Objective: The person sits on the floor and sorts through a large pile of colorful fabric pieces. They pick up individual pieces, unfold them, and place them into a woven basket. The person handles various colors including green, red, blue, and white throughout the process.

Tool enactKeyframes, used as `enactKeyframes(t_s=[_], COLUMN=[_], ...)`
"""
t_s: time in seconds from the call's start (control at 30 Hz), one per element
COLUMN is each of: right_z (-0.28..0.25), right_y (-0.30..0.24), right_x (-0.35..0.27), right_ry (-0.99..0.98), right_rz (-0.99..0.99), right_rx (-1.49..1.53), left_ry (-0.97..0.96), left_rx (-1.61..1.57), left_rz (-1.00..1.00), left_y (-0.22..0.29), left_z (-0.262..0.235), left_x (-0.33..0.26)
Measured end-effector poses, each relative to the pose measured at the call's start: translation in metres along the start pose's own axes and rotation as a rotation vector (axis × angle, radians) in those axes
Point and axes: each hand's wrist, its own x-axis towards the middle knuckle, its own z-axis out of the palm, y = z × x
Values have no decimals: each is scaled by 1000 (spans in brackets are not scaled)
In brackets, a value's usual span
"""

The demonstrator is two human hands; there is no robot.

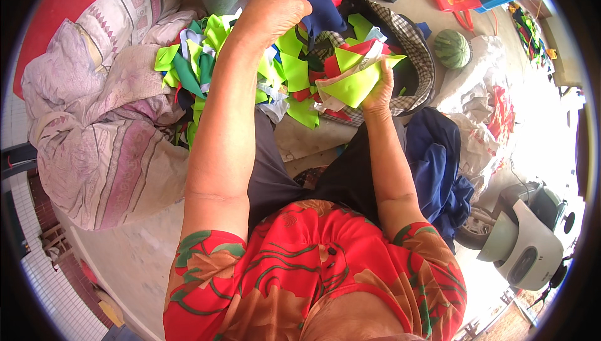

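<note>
Your right hand [379, 92] clasps a stack of cloth scraps [354, 86] over the near rim of the checked basket [428, 66]; your left hand [274, 4] meets a navy scrap [323, 14] near its far-left edge, whether pinching I cannot tell

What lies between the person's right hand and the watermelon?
In the head view, the checked cloth bag's dark interior and rim lie between the right hand and the watermelon.
</note>
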Motion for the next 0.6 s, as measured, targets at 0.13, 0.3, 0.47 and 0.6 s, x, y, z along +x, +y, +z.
enactKeyframes(t_s=[0.13,0.3,0.47,0.6], right_z=[2,0,-2,1], right_y=[1,1,-4,-7], right_x=[-1,1,2,0], right_ry=[17,-16,-16,14], right_rz=[1,19,-9,-23], right_rx=[4,23,58,108], left_ry=[-71,-82,287,368], left_rx=[-58,-141,700,884], left_rz=[92,24,101,257], left_y=[2,2,-30,-25], left_z=[-1,-1,-22,-12], left_x=[-2,-2,0,-5])
